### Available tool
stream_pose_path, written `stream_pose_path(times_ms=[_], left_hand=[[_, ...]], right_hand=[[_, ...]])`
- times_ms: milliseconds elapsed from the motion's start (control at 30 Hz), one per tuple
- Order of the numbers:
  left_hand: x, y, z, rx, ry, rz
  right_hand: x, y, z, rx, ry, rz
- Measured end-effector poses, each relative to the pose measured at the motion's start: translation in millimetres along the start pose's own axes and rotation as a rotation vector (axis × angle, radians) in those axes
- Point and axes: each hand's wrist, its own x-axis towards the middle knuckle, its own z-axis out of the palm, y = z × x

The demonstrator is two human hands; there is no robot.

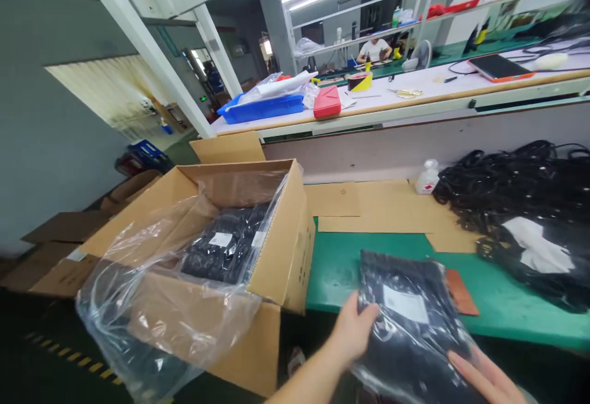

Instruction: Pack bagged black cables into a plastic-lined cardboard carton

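Observation:
A clear plastic bag of black goods (pixel 405 342) with a white label on top is held between my two hands above the front edge of the green table. My left hand (pixel 353 330) grips its left side, thumb on the upper face. On the lower right side, my right hand (pixel 486 373) presses its fingers against the plastic; part of that hand is cut off by the frame. To the left stands an open cardboard box (pixel 276 256) lined with clear plastic sheeting (pixel 184 336). Inside it lie similar black packs (pixel 221 244) with white labels.
A heap of black cables (pixel 520 189) and a white bottle (pixel 428 178) sit at the right on the green table (pixel 338 269). Cardboard sheets (pixel 378 207) lie along the back. The shelf above bears a blue tray (pixel 265 109) and a red box (pixel 327 102). A person (pixel 374 49) sits far behind.

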Motion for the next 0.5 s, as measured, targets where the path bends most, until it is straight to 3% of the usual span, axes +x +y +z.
stream_pose_path(times_ms=[100, 233, 367, 500], left_hand=[[44.1, 11.6, -22.2, 0.096, 0.131, 0.109], [95.1, 14.9, -45.3, 0.248, 0.243, 0.15], [105.1, -17.2, -46.9, 0.477, 0.356, -0.013], [92.2, -50.9, -36.3, 0.684, 0.306, -0.097]], right_hand=[[66.2, -25.5, 37.3, 0.165, -0.204, -0.026], [131.2, -47.9, 85.9, 0.159, -0.308, -0.129], [154.9, -35.0, 118.2, -0.054, -0.252, -0.118], [147.2, -5.3, 132.4, -0.277, -0.126, -0.207]])
